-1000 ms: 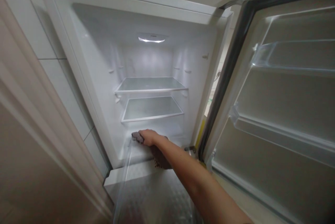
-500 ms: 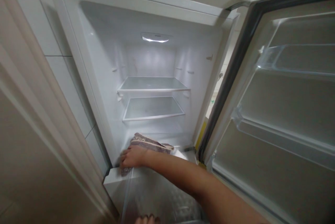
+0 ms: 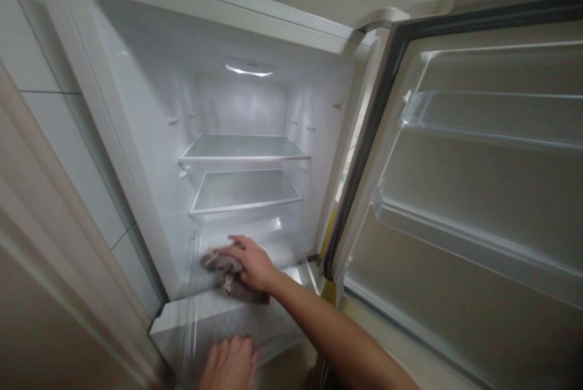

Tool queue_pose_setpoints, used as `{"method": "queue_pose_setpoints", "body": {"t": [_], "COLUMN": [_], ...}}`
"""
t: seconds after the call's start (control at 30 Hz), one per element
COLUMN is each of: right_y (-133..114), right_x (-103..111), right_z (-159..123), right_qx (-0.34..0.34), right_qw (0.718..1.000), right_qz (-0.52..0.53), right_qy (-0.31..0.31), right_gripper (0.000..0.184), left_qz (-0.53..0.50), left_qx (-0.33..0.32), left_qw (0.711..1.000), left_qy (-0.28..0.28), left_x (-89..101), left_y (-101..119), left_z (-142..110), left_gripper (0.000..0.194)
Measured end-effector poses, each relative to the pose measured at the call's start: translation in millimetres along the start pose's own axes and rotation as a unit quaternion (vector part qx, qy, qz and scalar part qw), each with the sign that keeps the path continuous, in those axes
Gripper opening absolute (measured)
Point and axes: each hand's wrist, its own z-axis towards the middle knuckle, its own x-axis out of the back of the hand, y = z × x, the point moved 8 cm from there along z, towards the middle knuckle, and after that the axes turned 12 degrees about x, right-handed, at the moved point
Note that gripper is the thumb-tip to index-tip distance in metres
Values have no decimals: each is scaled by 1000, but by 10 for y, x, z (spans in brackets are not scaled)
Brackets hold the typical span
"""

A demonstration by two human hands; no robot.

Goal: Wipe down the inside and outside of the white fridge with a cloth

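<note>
A crumpled brown-purple cloth (image 3: pixel 230 274) with pale patterning is in my right hand (image 3: pixel 255 263), whose fingers are closed over it. It hangs at the opening of a clear plastic drawer (image 3: pixel 195 311) pulled partly out of the fridge bottom. Motion blurs the cloth a little, and I cannot tell where it touches the drawer. Low in the view, my left hand (image 3: pixel 229 361) curls its fingers over the drawer's near edge; its thumb is hidden.
Two glass shelves (image 3: pixel 246 147) sit inside the white fridge above the drawer. The fridge door (image 3: pixel 478 195) stands open on the right with clear door racks (image 3: pixel 455 232). A pale frame (image 3: pixel 50 214) and tiled wall (image 3: pixel 59 135) border the left.
My right hand and the cloth have moved from the drawer's left edge to over its opening, and the cloth is more bunched. More of my left hand shows. The view has shifted right.
</note>
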Motion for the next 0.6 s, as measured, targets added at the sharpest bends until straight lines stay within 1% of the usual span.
{"method": "queue_pose_setpoints", "body": {"t": [0.03, 0.07, 0.1, 0.13, 0.17, 0.2, 0.23, 0.3, 0.37, 0.4, 0.43, 0.5, 0.53, 0.57, 0.6], "right_y": [178, 329, 453, 545, 605, 641, 659, 649, 589, 554, 531, 554, 602, 662, 720], "right_x": [110, 146, 117, 41, -56, -141, -207, -300, -369, -389, -396, -358, -314, -259, -208], "right_z": [-145, -283, -405, -504, -580, -635, -671, -683, -624, -577, -525, -405, -333, -254, -170], "right_qx": [-56, -98, -125, -137, -138, -136, -134, -121, -76, -45, -16, 12, 3, -18, -45], "right_qw": [997, 992, 988, 986, 985, 985, 986, 988, 991, 991, 991, 989, 991, 994, 996], "right_qz": [-40, -70, -89, -97, -96, -92, -87, -78, -72, -71, -71, -71, -67, -60, -53], "right_qy": [29, 32, 15, -13, -40, -55, -58, -59, -83, -100, -116, -127, -113, -87, -53], "right_gripper": [79, 81, 83, 86, 89, 93, 97, 111, 123, 122, 117, 94, 81, 72, 67], "left_qz": [4, 8, 9, 9, 9, 8, 8, 9, 12, 17, 23, 34, 38, 41, 44], "left_qx": [-1, -2, -5, -11, -15, -19, -23, -37, -59, -75, -90, -118, -130, -142, -150], "left_qw": [1000, 1000, 1000, 1000, 1000, 1000, 999, 998, 996, 995, 994, 990, 987, 985, 984], "left_qy": [-2, -2, 2, 6, 10, 15, 22, 47, 69, 69, 65, 72, 82, 88, 82], "left_x": [-7, -10, -6, -1, 4, 11, 24, 58, 73, 53, 22, -19, -16, -2, 15], "left_y": [-14, -22, -25, -23, -23, -28, -36, -52, -62, -58, -53, -36, -25, -11, 2], "left_z": [0, 4, 11, 20, 32, 46, 61, 82, 85, 77, 64, 20, -7, -35, -56], "left_gripper": [47, 46, 45, 44, 43, 42, 41, 39, 44, 48, 54, 68, 74, 78, 79]}}
